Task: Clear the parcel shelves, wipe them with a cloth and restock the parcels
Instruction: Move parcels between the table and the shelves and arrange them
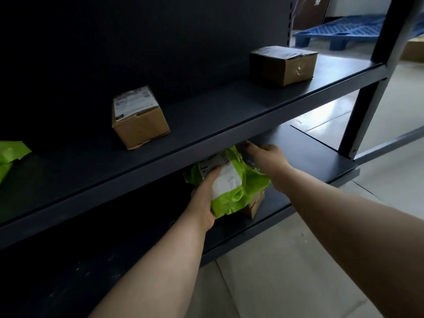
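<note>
Two hands work at the lower shelf [309,152], where the green mailer [238,189] lies on top of a small brown box [253,206] near the front edge. The left hand [206,191] grips the mailer's near left side, thumb pressed on its white label and fingers curled beneath. The right hand [268,157] lies on its far right end, fingertips lost in shadow under the upper shelf [206,115], so I cannot tell whether they clamp or merely rest. By my reading the job is mid-course: parcels sit on both levels and no cloth is in view (clearing or restocking, the scene does not say). A labelled carton [140,118] and a taped carton [283,65] stand well apart above, with another green bag [9,154] at the far left. The upper shelf's front lip overhangs the mailer and likely crowds any lift; a blue pallet [344,31] lies beyond.
</note>
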